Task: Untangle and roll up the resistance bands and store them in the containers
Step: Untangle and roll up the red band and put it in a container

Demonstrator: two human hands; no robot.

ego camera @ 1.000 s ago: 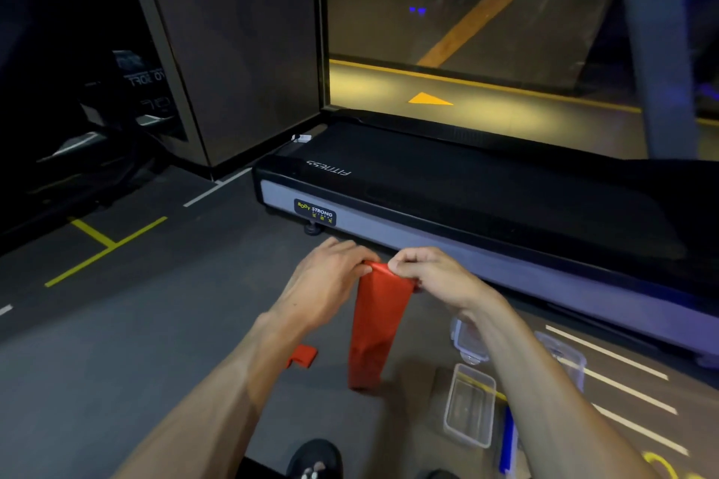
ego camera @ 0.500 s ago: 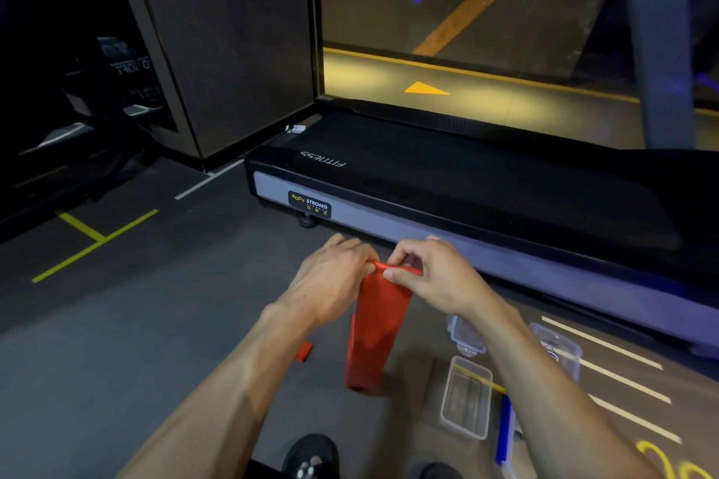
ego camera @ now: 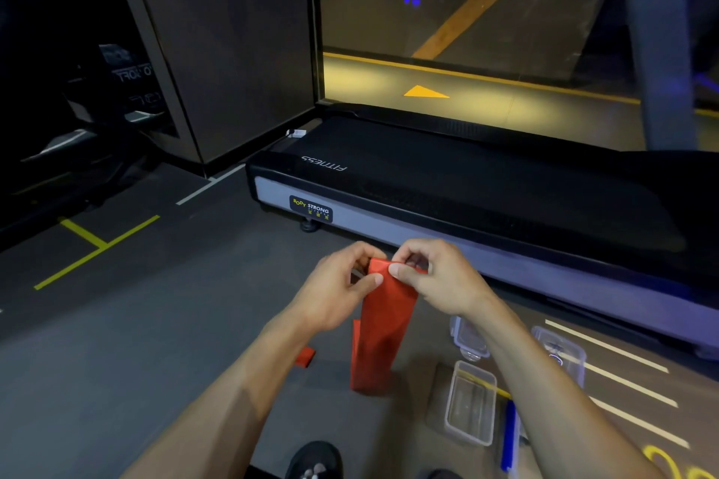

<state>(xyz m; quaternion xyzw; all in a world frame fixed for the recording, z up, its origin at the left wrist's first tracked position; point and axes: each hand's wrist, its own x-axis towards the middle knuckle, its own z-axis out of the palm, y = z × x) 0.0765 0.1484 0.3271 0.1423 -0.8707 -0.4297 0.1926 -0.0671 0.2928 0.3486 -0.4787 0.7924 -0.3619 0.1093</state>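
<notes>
A flat red resistance band (ego camera: pixel 383 331) hangs in front of me, its lower end touching the dark floor. My left hand (ego camera: pixel 336 290) pinches its top left corner and my right hand (ego camera: pixel 435 278) pinches the top edge from the right. The top edge is folded over between my fingers. A clear plastic container (ego camera: pixel 470 402) lies open on the floor at the lower right. Beside it sit two more clear containers (ego camera: pixel 469 340) (ego camera: pixel 560 356), partly hidden by my right arm. A blue band (ego camera: pixel 507 436) lies next to the near container.
A black treadmill (ego camera: pixel 467 191) with a grey side rail runs across the floor just beyond my hands. A small red piece (ego camera: pixel 305 356) lies on the floor under my left forearm. My shoe (ego camera: pixel 313 461) shows at the bottom edge. A dark pillar stands at the back left.
Both hands have shifted their pinch on the band's top edge, which is now folded over. The band hangs in much the same place.
</notes>
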